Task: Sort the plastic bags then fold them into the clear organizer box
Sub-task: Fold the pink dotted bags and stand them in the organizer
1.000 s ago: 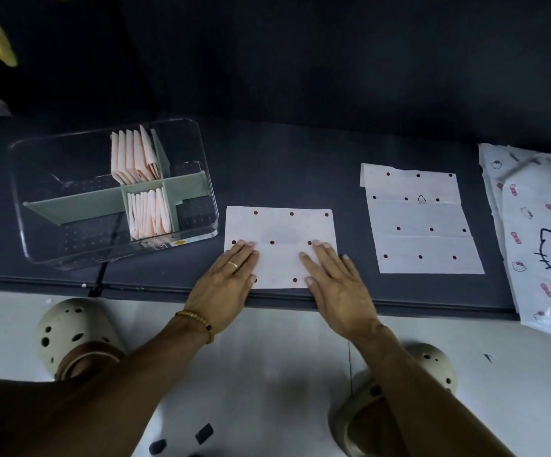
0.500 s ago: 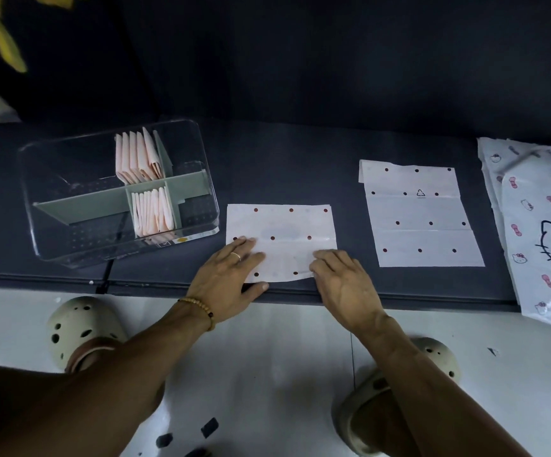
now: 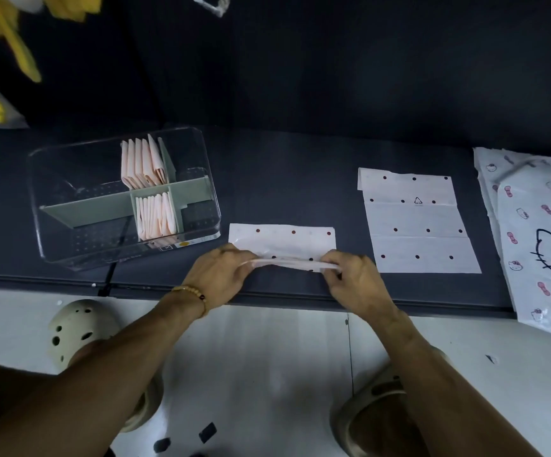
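On the table [image 3: 300, 166], the organizer box [image 3: 69, 179] stands toward the left end, with folded bags [image 3: 142, 166] upright in its middle compartments. Just right of it, near the front edge, lies the dotted bag [image 3: 284, 240]. A second dotted bag [image 3: 416, 225] lies farther right, and the cartoon-print bags [image 3: 538, 232] overhang the right front edge.

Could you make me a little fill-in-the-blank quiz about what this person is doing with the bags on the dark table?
1. Both the left hand and the right hand pinch the near edge of the ____ bag.
2. The folded pink bags stand inside the clear ____.
3. The cat-print bag lies at the table's ____ end.

Missing words: dotted; organizer box; right
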### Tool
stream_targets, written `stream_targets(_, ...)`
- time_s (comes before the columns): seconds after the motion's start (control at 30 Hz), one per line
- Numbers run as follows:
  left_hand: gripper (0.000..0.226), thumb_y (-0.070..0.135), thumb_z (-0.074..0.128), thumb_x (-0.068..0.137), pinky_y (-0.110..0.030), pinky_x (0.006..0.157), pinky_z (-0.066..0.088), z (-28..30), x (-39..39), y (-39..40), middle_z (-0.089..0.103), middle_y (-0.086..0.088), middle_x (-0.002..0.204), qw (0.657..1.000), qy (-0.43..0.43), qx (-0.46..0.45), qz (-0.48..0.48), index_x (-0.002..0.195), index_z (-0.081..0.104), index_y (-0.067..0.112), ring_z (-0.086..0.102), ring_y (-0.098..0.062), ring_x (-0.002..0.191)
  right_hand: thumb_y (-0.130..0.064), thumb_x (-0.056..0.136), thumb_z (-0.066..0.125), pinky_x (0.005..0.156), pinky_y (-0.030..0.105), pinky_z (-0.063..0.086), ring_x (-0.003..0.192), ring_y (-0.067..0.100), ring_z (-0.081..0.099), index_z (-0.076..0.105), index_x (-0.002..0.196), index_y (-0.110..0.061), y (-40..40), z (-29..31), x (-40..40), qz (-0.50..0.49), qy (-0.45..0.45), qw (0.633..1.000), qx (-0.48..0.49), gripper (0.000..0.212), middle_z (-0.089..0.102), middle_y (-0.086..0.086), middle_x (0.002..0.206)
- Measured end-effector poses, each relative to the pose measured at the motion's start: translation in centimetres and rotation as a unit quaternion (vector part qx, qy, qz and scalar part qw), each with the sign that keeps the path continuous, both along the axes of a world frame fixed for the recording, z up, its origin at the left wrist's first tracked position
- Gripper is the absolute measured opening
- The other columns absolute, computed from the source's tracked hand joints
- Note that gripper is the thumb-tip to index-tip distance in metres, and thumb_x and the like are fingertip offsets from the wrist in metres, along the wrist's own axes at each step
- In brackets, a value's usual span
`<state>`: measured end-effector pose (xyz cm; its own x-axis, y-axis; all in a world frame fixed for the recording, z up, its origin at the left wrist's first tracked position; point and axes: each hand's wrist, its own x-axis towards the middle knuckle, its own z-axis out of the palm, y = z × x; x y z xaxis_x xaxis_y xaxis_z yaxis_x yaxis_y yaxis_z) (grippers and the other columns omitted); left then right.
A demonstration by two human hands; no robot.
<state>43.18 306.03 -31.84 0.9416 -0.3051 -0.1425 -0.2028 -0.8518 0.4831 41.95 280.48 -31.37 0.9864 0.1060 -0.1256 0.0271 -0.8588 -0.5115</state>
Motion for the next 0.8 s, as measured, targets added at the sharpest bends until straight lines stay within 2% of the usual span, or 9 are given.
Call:
stream_targets(0.07, 0.022, 0.028, 0.052, 0.096, -0.032, 0.071, 0.044, 0.1, 0.2, 0.5, 0.066, -0.008, 0.089, 0.998, 0.02, -0.04, 0.046, 0.1, 0.069, 0.015, 0.06, -0.03, 0.087, -0.021, 0.088, 0.065, 0.062, 0.017, 0.048, 0.064, 0.006, 0.058, 0.069, 0.094, -0.017, -0.7, 0.0, 0.4, -0.073, 0.033, 0.995, 0.056, 0.008, 0.063, -0.009, 0.074)
stream_targets(0.13, 0.023, 0.029, 0.055, 0.094, -0.029, 0.063, 0.038, -0.2, 0.4, 0.9, 0.059, -0.002, 0.073, 0.995, 0.036, -0.043, 0.084, 0.093, 0.069, 0.011, 0.057, -0.024, 0.074, -0.022, 0.089, 0.066, 0.054, 0.005, 0.038, 0.065, 0.001, 0.055, 0.066, 0.09, -0.019, -1.3, -0.3, 0.7, -0.107, 0.067, 0.988, 0.085, 0.003, 0.058, -0.016, 0.071)
stream_targets(0.23, 0.028, 0.033, 0.058, 0.092, -0.032, 0.064, 0.048, -0.9, 0.5, 0.8, 0.065, -0.006, 0.074, 0.987, 0.064, -0.028, 0.146, 0.076, 0.064, 0.011, 0.059, -0.023, 0.073, -0.028, 0.088, 0.067, 0.059, 0.017, 0.04, 0.067, 0.014, 0.055, 0.055, 0.073, -0.021, -1.6, -0.7, 1.1, -0.151, 0.096, 0.981, 0.08, 0.021, 0.059, -0.006, 0.069)
stream_targets(0.3, 0.035, 0.036, 0.055, 0.093, -0.032, 0.063, 0.048, -1.2, 0.6, 0.3, 0.063, -0.006, 0.073, 0.984, 0.061, 0.005, 0.165, 0.067, 0.053, 0.013, 0.059, -0.025, 0.073, -0.032, 0.089, 0.064, 0.067, 0.025, 0.041, 0.071, 0.021, 0.056, 0.049, 0.067, -0.021, -1.4, -1.1, 1.5, -0.173, 0.097, 0.98, 0.031, 0.029, 0.061, 0.001, 0.072)
stream_targets(0.37, 0.033, 0.038, 0.051, 0.095, -0.034, 0.067, 0.048, -1.4, 0.7, -0.2, 0.059, -0.006, 0.075, 0.984, 0.047, 0.046, 0.163, 0.071, 0.047, 0.015, 0.058, -0.027, 0.077, -0.035, 0.091, 0.061, 0.07, 0.026, 0.038, 0.07, 0.023, 0.055, 0.044, 0.065, -0.022, -1.0, -1.3, 1.8, -0.183, 0.092, 0.979, -0.013, 0.034, 0.06, 0.003, 0.072)
stream_targets(0.5, 0.029, 0.04, 0.055, 0.093, -0.037, 0.072, 0.05, -1.3, 1.3, -0.6, 0.06, -0.008, 0.078, 0.984, 0.033, 0.075, 0.157, 0.075, 0.047, 0.018, 0.059, -0.029, 0.081, -0.038, 0.092, 0.06, 0.071, 0.025, 0.039, 0.073, 0.022, 0.057, 0.055, 0.076, -0.018, -0.7, -1.7, 2.4, -0.187, 0.1, 0.976, -0.058, 0.025, 0.061, 0.002, 0.076)
stream_targets(0.67, 0.026, 0.042, 0.062, 0.088, -0.036, 0.071, 0.053, -0.9, 1.1, -0.7, 0.065, -0.008, 0.089, 0.98, 0.002, 0.123, 0.159, 0.094, 0.048, 0.02, 0.063, -0.026, 0.083, -0.039, 0.088, 0.065, 0.071, 0.021, 0.039, 0.069, 0.019, 0.055, 0.063, 0.078, -0.02, -0.5, -1.8, 2.8, -0.202, 0.094, 0.973, -0.056, 0.022, 0.06, -0.001, 0.072)
stream_targets(0.73, 0.036, 0.025, 0.07, 0.083, -0.039, 0.074, 0.054, -0.9, 0.6, -1.1, 0.061, -0.011, 0.107, 0.981, -0.078, 0.13, 0.118, 0.114, 0.053, 0.017, 0.061, -0.03, 0.095, -0.039, 0.088, 0.065, 0.071, 0.022, 0.039, 0.072, 0.021, 0.058, 0.06, 0.077, -0.02, -0.5, -1.8, 2.8, -0.202, 0.099, 0.973, -0.047, 0.022, 0.062, 0.0, 0.074)
stream_targets(0.8, 0.054, -0.001, 0.066, 0.076, -0.042, 0.088, 0.05, -1.4, 0.4, -1.5, 0.052, -0.013, 0.13, 0.984, -0.129, 0.125, 0.011, 0.128, 0.055, 0.013, 0.053, -0.036, 0.112, -0.038, 0.088, 0.065, 0.072, 0.023, 0.04, 0.076, 0.021, 0.058, 0.06, 0.081, -0.02, -0.7, -1.7, 3.1, -0.199, 0.107, 0.973, -0.038, 0.02, 0.063, 0.001, 0.078)
